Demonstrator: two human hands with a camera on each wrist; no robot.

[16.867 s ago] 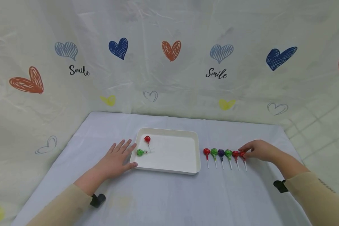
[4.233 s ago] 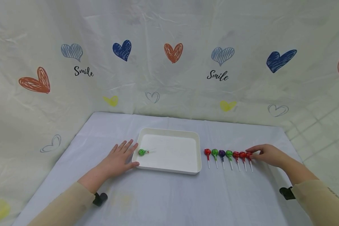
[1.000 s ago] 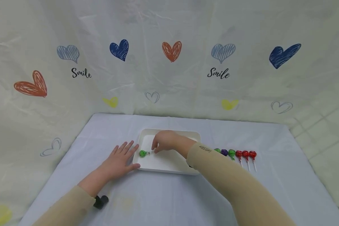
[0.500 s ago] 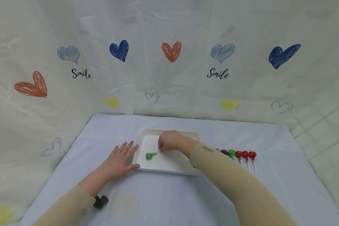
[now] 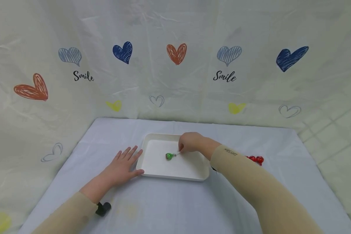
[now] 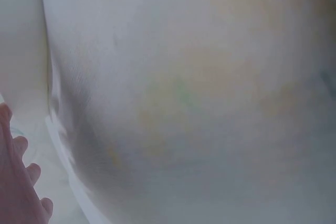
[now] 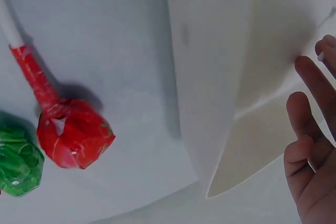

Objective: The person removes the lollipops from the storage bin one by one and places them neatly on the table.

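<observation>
My right hand [image 5: 191, 142] pinches the white stick of a green-wrapped lollipop [image 5: 169, 156], whose head points left over the middle of a white rectangular tray [image 5: 158, 167]. In the right wrist view the curled fingers of the right hand [image 7: 315, 114] are over the tray wall [image 7: 205, 77], and the tip of the stick shows between them. My left hand [image 5: 121, 167] rests with spread, straight fingers at the tray's left edge. Only part of the left hand [image 6: 21, 177] enters the left wrist view.
Right of the tray is a row of lollipops, mostly hidden by the right sleeve; red heads [image 5: 259, 160] show past it. The right wrist view has a red lollipop [image 7: 73, 135] and a green one [image 7: 18, 161] beside the tray. A patterned curtain [image 5: 193, 97] hangs behind.
A red lollipop left the tray and the row on the right grew. In the last second the right hand has taken the green lollipop's stick and moved it rightward. The left hand stays put.
</observation>
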